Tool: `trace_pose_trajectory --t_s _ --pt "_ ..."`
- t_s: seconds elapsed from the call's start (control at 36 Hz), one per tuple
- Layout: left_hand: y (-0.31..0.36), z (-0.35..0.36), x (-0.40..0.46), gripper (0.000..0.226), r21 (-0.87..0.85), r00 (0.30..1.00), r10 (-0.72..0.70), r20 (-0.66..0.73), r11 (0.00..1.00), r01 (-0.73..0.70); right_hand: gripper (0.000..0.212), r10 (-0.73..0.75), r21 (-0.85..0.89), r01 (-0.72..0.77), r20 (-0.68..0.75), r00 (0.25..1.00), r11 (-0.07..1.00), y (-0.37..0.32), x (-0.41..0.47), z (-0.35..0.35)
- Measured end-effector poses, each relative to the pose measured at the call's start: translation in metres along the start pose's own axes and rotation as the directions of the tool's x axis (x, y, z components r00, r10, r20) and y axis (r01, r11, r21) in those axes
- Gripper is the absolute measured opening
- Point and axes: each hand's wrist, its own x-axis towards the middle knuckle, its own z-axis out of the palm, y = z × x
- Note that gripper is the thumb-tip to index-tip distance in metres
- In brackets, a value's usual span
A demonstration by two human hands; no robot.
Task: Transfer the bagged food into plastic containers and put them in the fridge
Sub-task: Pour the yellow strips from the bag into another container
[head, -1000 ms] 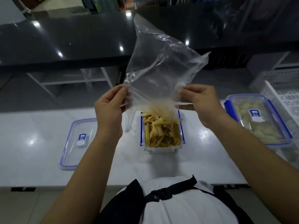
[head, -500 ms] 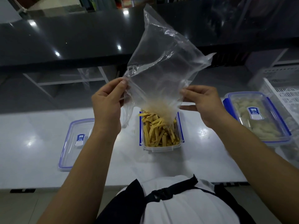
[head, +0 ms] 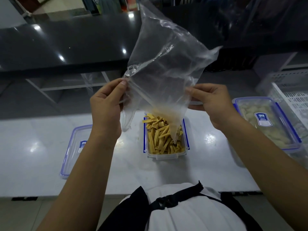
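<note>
Both hands, left (head: 106, 107) and right (head: 211, 104), pinched an upturned bag (head: 166, 69) over a tub (head: 166, 155) of yellow strips. The tub stood on a glossy white counter (head: 33, 164); a black counter (head: 66, 44) ran behind.

The plastic bag (head: 166, 67) is clear and colourless, with white glints along its creases. Below it, the food strips (head: 162, 139) are a pale mustard yellow, filling a see-through container (head: 166, 155) with blue clips on both sides. At nine o'clock from that, the loose lid (head: 75, 150) is transparent with a blue rim and a small blue-and-white label. At three o'clock, the closed container (head: 266, 124) has the same blue trim and label, with off-white food showing through. The counter (head: 33, 164) is glossy white, the ledge (head: 66, 47) beyond it shiny black. The crate (head: 293, 100) at far right is white lattice. The apron (head: 175, 199) is black over a white shirt (head: 191, 217).
</note>
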Motion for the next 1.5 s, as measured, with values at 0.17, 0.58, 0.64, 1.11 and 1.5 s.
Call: trace_pose_trajectory --t_s 0.17,0.58,0.64,1.11,1.5 --pt "-0.005 -0.001 0.001 0.013 0.052 0.999 -0.037 -0.003 0.998 0.037 0.006 0.029 -0.042 -0.029 0.004 1.0 0.999 -0.002 0.006 -0.007" --pt "-0.021 0.019 -0.015 0.034 0.068 0.976 -0.076 0.203 0.996 0.063 0.009 0.018 -0.061 -0.03 -0.186 0.982 0.998 -0.01 -0.016 -0.054" --pt "-0.027 0.025 -0.018 0.035 0.072 0.951 -0.096 0.293 0.994 0.078 0.008 0.005 -0.069 -0.023 -0.24 0.971 0.997 -0.009 -0.024 -0.063" --pt "-0.078 0.142 -0.059 0.031 0.206 0.439 -0.402 0.804 0.88 0.428 0.008 0.097 -0.223 -0.318 -0.661 0.744 0.921 -0.055 -0.157 -0.165" --pt "-0.071 0.292 -0.127 0.055 0.338 0.353 -0.298 0.887 0.939 -0.056 0.016 0.075 -0.405 -0.577 -0.771 0.633 0.709 -0.078 -0.133 -0.341"
